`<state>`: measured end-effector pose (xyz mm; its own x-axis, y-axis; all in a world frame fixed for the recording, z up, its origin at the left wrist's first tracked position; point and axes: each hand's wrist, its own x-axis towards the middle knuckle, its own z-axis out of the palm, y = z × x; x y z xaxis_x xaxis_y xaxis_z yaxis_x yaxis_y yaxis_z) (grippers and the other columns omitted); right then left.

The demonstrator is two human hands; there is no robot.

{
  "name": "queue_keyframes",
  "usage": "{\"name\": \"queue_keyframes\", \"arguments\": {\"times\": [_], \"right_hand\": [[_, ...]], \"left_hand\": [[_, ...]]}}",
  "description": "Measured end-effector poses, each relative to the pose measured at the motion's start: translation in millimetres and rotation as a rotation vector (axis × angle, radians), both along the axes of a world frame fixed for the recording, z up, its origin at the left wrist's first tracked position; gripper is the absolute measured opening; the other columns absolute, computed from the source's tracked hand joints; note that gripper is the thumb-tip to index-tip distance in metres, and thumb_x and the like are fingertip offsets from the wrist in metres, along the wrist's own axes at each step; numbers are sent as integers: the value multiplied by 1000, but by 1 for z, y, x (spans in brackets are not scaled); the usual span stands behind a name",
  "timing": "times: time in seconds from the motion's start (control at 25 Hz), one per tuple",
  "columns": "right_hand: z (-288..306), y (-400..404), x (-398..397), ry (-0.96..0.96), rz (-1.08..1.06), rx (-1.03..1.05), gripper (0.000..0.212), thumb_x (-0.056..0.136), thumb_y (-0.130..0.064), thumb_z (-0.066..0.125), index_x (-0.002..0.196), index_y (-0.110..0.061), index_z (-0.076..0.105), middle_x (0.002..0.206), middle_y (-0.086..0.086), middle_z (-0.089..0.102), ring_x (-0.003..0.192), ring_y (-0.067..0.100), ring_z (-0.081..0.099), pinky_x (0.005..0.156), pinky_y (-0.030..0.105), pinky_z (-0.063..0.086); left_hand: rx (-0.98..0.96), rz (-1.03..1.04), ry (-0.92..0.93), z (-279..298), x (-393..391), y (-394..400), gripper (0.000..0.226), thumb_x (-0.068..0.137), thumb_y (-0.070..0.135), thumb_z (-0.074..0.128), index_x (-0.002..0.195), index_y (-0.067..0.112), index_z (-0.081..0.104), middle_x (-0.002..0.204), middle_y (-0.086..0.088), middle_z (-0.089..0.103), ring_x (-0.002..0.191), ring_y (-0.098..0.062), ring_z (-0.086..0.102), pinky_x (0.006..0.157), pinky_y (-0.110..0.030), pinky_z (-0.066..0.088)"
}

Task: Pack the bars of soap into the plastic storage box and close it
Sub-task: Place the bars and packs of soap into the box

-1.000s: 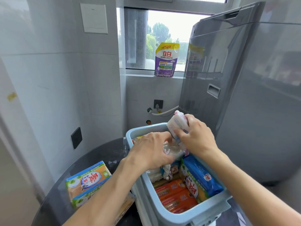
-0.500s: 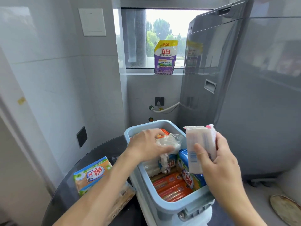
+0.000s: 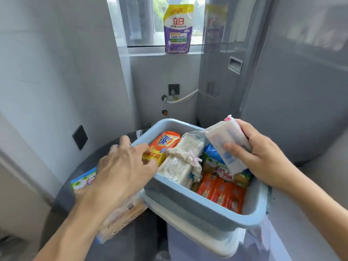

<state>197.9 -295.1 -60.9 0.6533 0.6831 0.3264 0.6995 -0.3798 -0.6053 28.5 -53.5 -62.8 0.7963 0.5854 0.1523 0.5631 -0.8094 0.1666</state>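
While 2 hands work at a blue plastic storage box (image 3: 197, 210), soap bars fill it.
Right hand (image 3: 263, 157) tilts a white wrapped soap bar (image 3: 226, 146) over the box's right side, grip clamped on it. Left hand (image 3: 122, 166) reaches palm-down across the left rim, fingers loosely apart, touching an orange Tide bar (image 3: 163, 146).

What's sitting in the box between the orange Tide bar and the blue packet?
In the head view, clear-wrapped pale soap bars lie between the Tide bar and blue packet.
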Motion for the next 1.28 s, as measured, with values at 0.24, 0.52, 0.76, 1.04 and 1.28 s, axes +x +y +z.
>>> {"name": "queue_keyframes", "arguments": {"times": [0.24,0.52,0.76,1.04,1.28], "right_hand": [[-6,-9,8,-29,114,-61,57,87,-57,57,139,-49,35,111,-24,64,97,3,63,76,30,54],[-7,1,28,21,192,-36,58,85,-59,60,138,-51,38,114,-21,65,100,8,64,77,34,55],[10,25,58,48,219,-119,50,84,-64,60,130,-63,39,113,-31,62,101,-3,62,78,28,54],[36,31,35,320,237,88,46,87,-31,69,131,-37,54,115,-1,69,106,23,67,82,39,59],[4,19,-88,345,540,-46,45,87,-41,72,129,-36,55,115,-8,68,104,10,64,85,28,54]], "left_hand": [[290,-55,25,10,-6,1,40,77,72,46,69,37,64,54,10,42,63,-20,42,53,-30,25],[75,-67,-176,-4,0,26,22,89,37,55,101,44,71,81,6,59,78,-32,63,63,-36,46],[112,60,-242,-6,0,-6,23,82,27,51,86,26,73,83,3,69,63,-23,46,58,-29,33],[-64,82,-339,-7,6,-8,30,88,27,47,87,26,77,84,0,74,68,-24,59,57,-29,41],[-120,81,-353,-6,14,-2,31,82,24,49,88,28,79,96,-6,76,85,-36,65,71,-36,49]]}}
